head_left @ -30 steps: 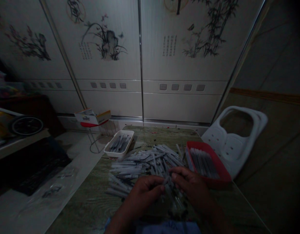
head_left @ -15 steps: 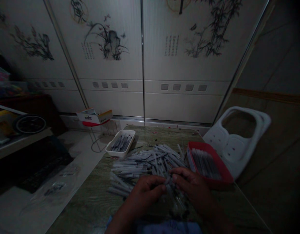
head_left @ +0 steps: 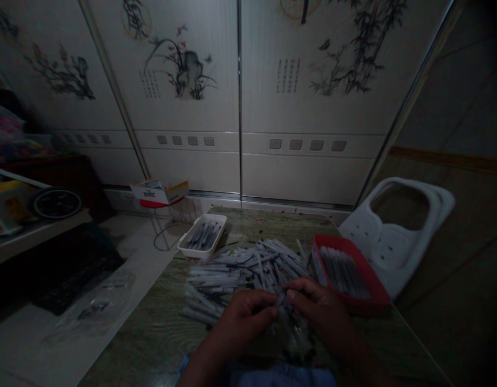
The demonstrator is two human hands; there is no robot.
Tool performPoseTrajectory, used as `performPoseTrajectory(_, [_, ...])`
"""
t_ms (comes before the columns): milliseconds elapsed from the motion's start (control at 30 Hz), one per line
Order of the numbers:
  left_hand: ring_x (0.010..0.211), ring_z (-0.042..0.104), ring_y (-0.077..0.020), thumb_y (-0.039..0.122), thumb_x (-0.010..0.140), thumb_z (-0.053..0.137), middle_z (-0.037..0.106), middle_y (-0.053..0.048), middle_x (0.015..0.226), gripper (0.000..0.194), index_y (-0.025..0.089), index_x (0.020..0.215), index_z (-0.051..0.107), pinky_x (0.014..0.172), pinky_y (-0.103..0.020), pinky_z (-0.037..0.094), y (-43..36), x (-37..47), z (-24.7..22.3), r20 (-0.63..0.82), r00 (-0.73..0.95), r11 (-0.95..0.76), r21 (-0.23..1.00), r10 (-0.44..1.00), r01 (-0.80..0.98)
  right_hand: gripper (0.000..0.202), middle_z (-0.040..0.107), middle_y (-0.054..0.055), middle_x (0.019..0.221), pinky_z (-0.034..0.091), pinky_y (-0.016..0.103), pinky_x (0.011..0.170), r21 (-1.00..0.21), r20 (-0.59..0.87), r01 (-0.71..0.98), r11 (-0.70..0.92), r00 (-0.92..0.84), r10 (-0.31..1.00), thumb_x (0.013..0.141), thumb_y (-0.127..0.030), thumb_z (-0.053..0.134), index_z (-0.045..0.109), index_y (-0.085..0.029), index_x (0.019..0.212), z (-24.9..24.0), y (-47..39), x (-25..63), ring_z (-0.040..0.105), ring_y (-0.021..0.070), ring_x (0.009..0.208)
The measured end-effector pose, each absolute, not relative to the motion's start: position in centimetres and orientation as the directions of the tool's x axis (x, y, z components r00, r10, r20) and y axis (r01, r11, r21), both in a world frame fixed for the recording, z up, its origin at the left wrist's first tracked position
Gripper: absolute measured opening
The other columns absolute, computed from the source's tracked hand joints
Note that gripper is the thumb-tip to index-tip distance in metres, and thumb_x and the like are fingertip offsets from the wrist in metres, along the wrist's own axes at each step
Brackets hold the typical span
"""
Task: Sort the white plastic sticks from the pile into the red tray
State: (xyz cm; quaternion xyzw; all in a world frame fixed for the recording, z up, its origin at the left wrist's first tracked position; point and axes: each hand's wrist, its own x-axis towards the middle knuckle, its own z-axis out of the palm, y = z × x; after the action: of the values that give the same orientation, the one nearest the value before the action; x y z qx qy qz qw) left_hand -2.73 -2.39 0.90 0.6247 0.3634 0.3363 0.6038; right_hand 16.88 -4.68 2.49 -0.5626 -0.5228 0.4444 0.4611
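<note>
Many pale, pen-like sticks [head_left: 220, 272] lie in a loose pile on the green wood-grain table [head_left: 151, 317]. Just in front of the pile, my left hand [head_left: 250, 314] pinches with thumb and forefinger. My right hand [head_left: 313, 303] faces it closely, its fingers also pinched. Between the fingertips is something small and pale, too dark and blurred to name. More sticks and small dark pieces lie below the hands. A red tray [head_left: 380, 287] of similar sticks stands right of my right hand. A white tray [head_left: 184, 249], also holding sticks, is at the back left.
A white folding chair [head_left: 397, 258] leans beside the table on the right. Behind on the left, an open box [head_left: 151, 194] sits on a red stool [head_left: 162, 205]. Further left is a shelf [head_left: 42, 231] with a black wheel. Sliding doors [head_left: 297, 177] stand behind the table.
The whole view has shifted slightly, so everything appears a little further right. Both hands keep nearly the same pinching pose, with only a small change at the fingertips.
</note>
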Motion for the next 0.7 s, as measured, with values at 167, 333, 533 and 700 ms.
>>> performPoseTrajectory(167, [0.076,0.062,-0.0188,0.033,0.086,0.067,0.074,-0.005,0.085,0.023,0.021,0.098,0.081,0.070,-0.026,0.045,-2.4,-2.7,0.7,0.050,0.499,-0.108,0.990,0.865,0.088,0.031,0.062,0.000,0.071,0.044,0.027,0.064,-0.977,0.012,0.212,0.006,0.030,0.999,0.082,-0.049,0.065,0.065,-0.019,0.077,2.2,-4.6,17.0,0.056,0.0170,0.070])
performPoseTrajectory(333, [0.081,0.065,-0.0208,0.031,0.087,0.065,0.076,-0.005,0.087,0.021,0.021,0.097,0.082,0.076,-0.028,0.046,-2.5,-2.7,1.1,0.132,0.498,-0.216,0.970,0.857,0.113,0.040,0.053,-0.003,0.066,0.041,0.025,0.060,-0.965,0.017,0.261,0.004,0.046,0.999,0.080,-0.056,0.066,0.056,-0.020,0.068,1.9,-4.4,16.9,0.050,0.0148,0.066])
performPoseTrajectory(533, [0.083,0.066,-0.0204,0.030,0.090,0.062,0.076,-0.005,0.089,0.023,0.022,0.099,0.081,0.077,-0.027,0.046,-2.5,-2.7,1.3,0.107,0.502,-0.194,0.973,0.858,0.123,0.046,0.055,-0.003,0.067,0.037,0.025,0.055,-0.991,-0.084,0.098,-0.085,0.014,0.996,0.084,-0.062,0.060,0.067,-0.018,0.096,2.1,-4.6,16.9,0.048,0.0139,0.060])
performPoseTrajectory(700, [0.081,0.064,-0.0198,0.031,0.089,0.063,0.072,-0.004,0.083,0.021,0.021,0.096,0.080,0.076,-0.027,0.044,-2.5,-2.6,0.6,0.152,0.487,-0.281,0.938,0.860,0.205,0.040,0.051,-0.003,0.064,0.037,0.025,0.057,-0.978,-0.002,0.207,-0.009,0.037,0.999,0.086,-0.057,0.062,0.058,-0.019,0.073,1.4,-4.4,16.9,0.047,0.0139,0.062])
